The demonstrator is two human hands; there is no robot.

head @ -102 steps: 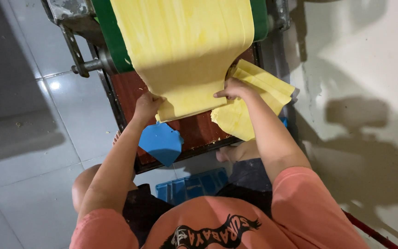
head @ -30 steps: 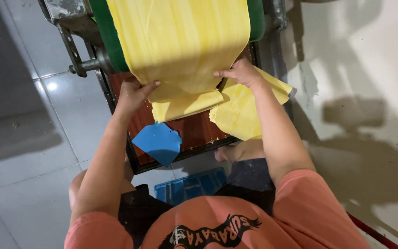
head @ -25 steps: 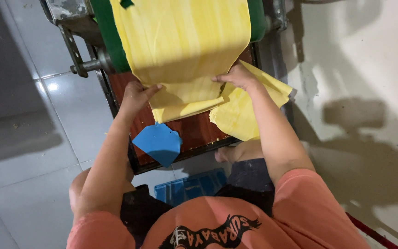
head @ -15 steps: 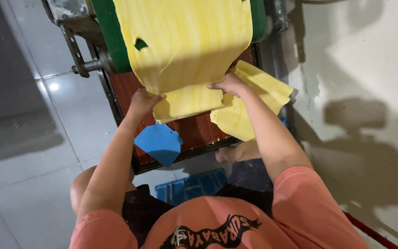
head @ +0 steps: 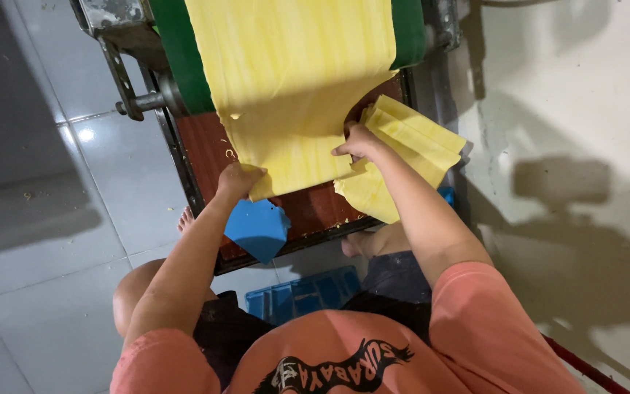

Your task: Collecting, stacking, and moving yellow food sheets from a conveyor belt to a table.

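head view: both hands grip the sheet [head: 293,95], left hand [head: 238,179] at its lower corner, right hand [head: 359,142] its edge; folded pile [head: 410,157] done, more sheet to fold.

A wide yellow sheet [head: 293,80] hangs from the top centre of the frame down to mid-frame, smooth with faint lengthwise streaks. Its lower edge is slightly ragged, with a small tear near the left edge. To its right, at centre right, lies a folded stack of yellow sheets [head: 402,157], layers offset, its left corner tucked behind the hanging sheet.
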